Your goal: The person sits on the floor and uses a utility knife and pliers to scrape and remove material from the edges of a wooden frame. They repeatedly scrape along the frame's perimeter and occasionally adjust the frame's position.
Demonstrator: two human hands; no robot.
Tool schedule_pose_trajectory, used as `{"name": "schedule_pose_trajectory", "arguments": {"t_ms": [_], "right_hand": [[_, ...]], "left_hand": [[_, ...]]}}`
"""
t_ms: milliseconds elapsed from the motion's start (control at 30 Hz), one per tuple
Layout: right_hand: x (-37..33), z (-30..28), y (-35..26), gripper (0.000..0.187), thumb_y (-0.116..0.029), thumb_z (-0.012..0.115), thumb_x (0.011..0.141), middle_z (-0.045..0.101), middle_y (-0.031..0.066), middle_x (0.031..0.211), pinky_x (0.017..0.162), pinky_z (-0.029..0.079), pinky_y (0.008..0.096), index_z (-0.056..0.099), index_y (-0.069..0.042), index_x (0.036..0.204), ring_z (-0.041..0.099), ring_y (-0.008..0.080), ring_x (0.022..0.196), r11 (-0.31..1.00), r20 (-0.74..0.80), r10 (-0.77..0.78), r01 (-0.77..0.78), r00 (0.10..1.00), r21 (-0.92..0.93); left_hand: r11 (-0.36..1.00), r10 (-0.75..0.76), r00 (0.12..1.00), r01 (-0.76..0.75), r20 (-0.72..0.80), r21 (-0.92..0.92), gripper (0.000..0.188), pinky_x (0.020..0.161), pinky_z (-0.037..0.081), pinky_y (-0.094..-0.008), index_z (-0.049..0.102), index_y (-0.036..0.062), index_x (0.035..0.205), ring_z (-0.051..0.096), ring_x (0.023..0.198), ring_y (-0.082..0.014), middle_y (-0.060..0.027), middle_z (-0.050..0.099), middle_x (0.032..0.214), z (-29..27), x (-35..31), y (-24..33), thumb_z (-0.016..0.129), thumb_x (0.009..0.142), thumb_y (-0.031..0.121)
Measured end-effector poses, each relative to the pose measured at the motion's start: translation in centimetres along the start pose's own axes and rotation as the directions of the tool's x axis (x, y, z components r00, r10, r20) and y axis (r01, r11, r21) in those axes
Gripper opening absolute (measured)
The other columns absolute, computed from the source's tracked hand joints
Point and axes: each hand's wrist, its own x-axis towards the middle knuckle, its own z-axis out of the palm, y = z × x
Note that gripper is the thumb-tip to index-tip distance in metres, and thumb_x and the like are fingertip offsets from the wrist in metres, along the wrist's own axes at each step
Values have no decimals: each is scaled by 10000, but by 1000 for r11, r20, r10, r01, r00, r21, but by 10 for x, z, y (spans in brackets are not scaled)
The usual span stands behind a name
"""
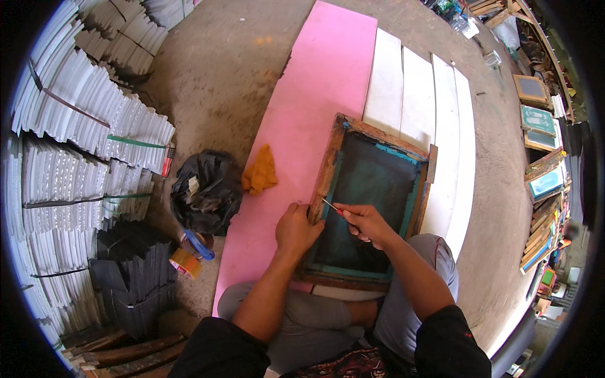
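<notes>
A wooden screen-printing frame (326, 165) with dark mesh and teal-stained inner edges lies before me, its near end by my crossed legs. My left hand (295, 233) is closed round the frame's left rail, thumb over the inner side. In my right hand (367, 225) is a screwdriver (331, 205) with a red handle and a thin metal shaft. Its tip meets the left rail, just beyond my left hand. Most of the handle is hidden in my fist.
Pink board (328, 63) and white boards (416, 88) lie under the frame. To the left are an orange cloth (259, 171), a black plastic bag (205, 195), a tape roll (185, 263) and tall bundled white stacks (69, 183). More frames (537, 120) stand at the far right.
</notes>
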Motion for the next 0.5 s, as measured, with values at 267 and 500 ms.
{"name": "schedule_pose_trajectory", "arguments": {"t_ms": [267,500], "right_hand": [[-16,16,-10,380,-337,559,1038,702,213,838,692,550,538,630,-316,1411,708,413,778,614,-212,-535,204,818,-763],[-21,24,-21,368,-327,546,1039,694,203,803,651,558,538,639,-297,1394,706,411,721,528,-209,-522,121,827,-841]], "left_hand": [[1000,8,1000,-8,-16,19,475,811,562,-471,741,34,1145,698,940,-368,-172,694,1029,4,0,-1,828,792,339],[1000,-11,1000,11,4,22,464,794,568,-460,747,48,1154,705,910,-358,-164,695,1014,2,1,0,823,794,330]]}}
